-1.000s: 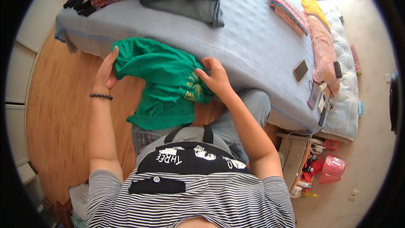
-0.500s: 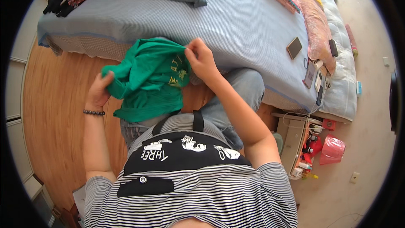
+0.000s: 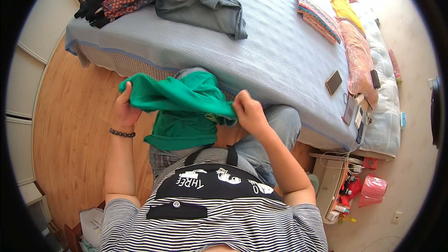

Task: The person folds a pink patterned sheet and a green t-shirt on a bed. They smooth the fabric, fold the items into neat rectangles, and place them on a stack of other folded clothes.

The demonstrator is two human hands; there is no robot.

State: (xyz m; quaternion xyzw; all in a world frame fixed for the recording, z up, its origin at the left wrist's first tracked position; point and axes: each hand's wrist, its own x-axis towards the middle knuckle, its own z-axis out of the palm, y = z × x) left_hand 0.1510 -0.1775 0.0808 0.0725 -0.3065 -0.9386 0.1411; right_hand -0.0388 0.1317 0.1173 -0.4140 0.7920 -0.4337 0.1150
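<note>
A green garment with a yellow print (image 3: 184, 93) is stretched between my two hands, above my lap beside the bed. My left hand (image 3: 127, 109) grips its left end, thumb on top. At its right end the fingers of my right hand (image 3: 249, 112) pinch the cloth. The upper part is folded over and hides most of the print, while the lower part hangs down over my jeans (image 3: 284, 121). Whether it is a T-shirt or another kind of top, I cannot tell.
Ahead stands a bed with a blue checked cover (image 3: 275, 42). Jeans (image 3: 196, 9) and patterned clothes (image 3: 128, 2) lie piled on it at the far left. A folded striped textile (image 3: 318, 17), a phone (image 3: 333, 82) and a pink pillow (image 3: 357, 56) are at the right.
My hands have pulled the green garment's upper part tauter and folded it over, covering much of the print. My right hand is lower relative to the left. The view has shifted.
</note>
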